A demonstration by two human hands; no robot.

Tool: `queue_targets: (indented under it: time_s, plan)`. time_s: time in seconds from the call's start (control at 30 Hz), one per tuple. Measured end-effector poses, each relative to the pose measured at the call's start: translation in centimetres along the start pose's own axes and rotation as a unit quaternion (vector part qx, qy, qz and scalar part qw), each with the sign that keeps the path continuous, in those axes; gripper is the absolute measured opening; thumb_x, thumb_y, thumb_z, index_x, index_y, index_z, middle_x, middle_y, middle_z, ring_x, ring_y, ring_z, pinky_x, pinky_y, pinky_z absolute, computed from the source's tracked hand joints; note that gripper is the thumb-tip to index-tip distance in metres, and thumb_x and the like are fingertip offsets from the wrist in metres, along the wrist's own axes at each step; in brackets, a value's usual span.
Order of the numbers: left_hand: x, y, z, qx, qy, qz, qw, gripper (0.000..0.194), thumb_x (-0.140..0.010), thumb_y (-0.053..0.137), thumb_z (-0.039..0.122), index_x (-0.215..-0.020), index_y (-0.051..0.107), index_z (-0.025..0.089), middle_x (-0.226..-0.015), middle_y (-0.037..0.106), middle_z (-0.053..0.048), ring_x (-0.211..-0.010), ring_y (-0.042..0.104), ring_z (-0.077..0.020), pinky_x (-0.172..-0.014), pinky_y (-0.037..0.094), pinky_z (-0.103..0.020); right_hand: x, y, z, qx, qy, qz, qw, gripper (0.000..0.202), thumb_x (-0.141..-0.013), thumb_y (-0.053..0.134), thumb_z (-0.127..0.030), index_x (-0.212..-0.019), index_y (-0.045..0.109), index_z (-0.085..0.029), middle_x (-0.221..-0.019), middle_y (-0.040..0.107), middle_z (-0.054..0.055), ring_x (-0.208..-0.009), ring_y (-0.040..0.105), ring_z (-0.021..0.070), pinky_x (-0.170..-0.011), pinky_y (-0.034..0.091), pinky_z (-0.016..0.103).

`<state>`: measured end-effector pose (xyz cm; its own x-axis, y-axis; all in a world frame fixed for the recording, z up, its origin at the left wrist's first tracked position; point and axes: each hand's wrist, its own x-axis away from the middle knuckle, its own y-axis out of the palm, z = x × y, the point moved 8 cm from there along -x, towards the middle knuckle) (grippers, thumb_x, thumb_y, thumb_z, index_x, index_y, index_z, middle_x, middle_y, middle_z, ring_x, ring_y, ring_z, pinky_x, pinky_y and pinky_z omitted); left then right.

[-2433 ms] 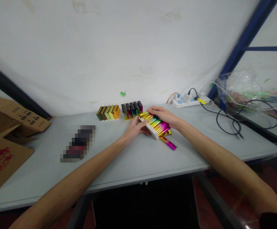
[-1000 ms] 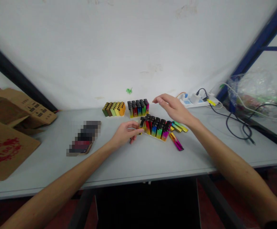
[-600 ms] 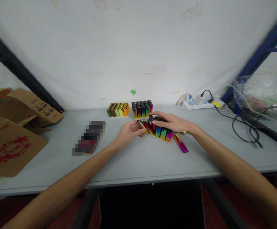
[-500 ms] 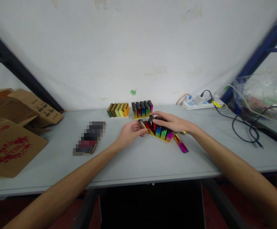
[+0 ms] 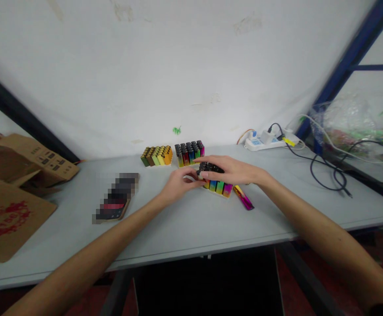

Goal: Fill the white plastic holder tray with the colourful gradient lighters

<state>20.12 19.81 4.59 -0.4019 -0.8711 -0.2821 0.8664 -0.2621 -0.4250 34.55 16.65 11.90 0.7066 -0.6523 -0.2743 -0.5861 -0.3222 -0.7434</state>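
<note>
A tray of lighters (image 5: pixel 220 187) with black tops and shiny rainbow bodies stands on the table between my hands. My left hand (image 5: pixel 178 184) curls round its left end, thumb and fingertips against the lighters there. Across the top lies my right hand (image 5: pixel 233 170), its fingers behind the black tops and its thumb in front, gripping the group. The lighters at the left end are partly hidden by both hands. A single yellow-to-magenta lighter (image 5: pixel 243 197) lies flat just right of the tray.
Behind stand a second group of rainbow lighters (image 5: pixel 189 153) and a group of green-to-gold lighters (image 5: pixel 157 156). A phone (image 5: pixel 117 197) lies to the left, near cardboard boxes (image 5: pixel 13 215). At the back right are a power strip (image 5: pixel 260 144), a black cable (image 5: pixel 326 184) and clear plastic bags (image 5: pixel 346 123).
My right hand has moved left along the tray and its fingers now cover more of the tops. Lighters leaning at the left end now sit closer together. The view has shifted slightly.
</note>
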Motion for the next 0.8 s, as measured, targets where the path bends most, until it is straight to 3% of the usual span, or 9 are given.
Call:
queue_targets:
  time_s: [0.2,0.4,0.53,0.63,0.8]
  plan:
    - [-3.0,-0.4,-0.1,-0.069,-0.026,-0.084,0.994,0.014,-0.062,0.079,0.017,-0.060,0.065,0.018,-0.066,0.069,-0.002,-0.067,0.064,-0.0184,-0.061,0.050,-0.027,-0.7,1.9,0.1,0.176,0.097,0.016,0.980,0.061,-0.098,0.049,-0.068,-0.144,0.056,-0.029,-0.128,0.062,0.015,-0.095,0.068,0.0296,-0.084,0.050,0.043]
    - [-2.7,0.1,-0.9,-0.014,-0.042,-0.097,0.994,0.029,-0.066,0.085,0.031,-0.073,0.060,0.017,-0.068,0.067,0.001,-0.066,0.064,-0.0160,-0.062,0.049,-0.026,-1.6,2.7,1.6,0.275,0.145,0.031,0.950,0.040,-0.104,0.043,-0.049,-0.123,0.063,-0.020,-0.113,0.067,0.017,-0.086,0.066,0.0278,-0.071,0.045,0.036]
    - [-2.0,0.6,-1.1,0.030,-0.017,-0.085,0.996,0.046,-0.069,0.088,0.038,-0.102,0.063,0.017,-0.094,0.073,-0.005,-0.081,0.069,-0.0191,-0.069,0.054,-0.028,-1.8,2.6,2.1,0.276,0.148,0.015,0.950,0.040,-0.104,0.043,-0.049,-0.121,0.062,-0.018,-0.104,0.071,0.017,-0.085,0.065,0.0282,-0.072,0.042,0.036]
    - [-1.6,1.1,-0.6,-0.027,0.011,-0.091,0.995,0.068,-0.070,0.089,0.041,-0.127,0.061,0.018,-0.114,0.073,-0.010,-0.097,0.070,-0.0246,-0.080,0.056,-0.033,-1.7,2.3,1.9,0.273,0.131,0.010,0.953,0.039,-0.105,0.043,-0.048,-0.120,0.062,-0.019,-0.106,0.071,0.016,-0.086,0.065,0.0278,-0.070,0.040,0.035]
    - [-1.5,1.7,0.5,-0.113,0.062,-0.063,0.990,0.088,-0.069,0.091,0.046,-0.143,0.052,0.017,-0.140,0.064,-0.015,-0.127,0.061,-0.0351,-0.109,0.048,-0.048,-1.4,1.5,2.1,0.272,0.115,-0.005,0.956,0.037,-0.105,0.044,-0.049,-0.120,0.061,-0.020,-0.109,0.071,0.012,-0.085,0.064,0.0244,-0.064,0.036,0.031]
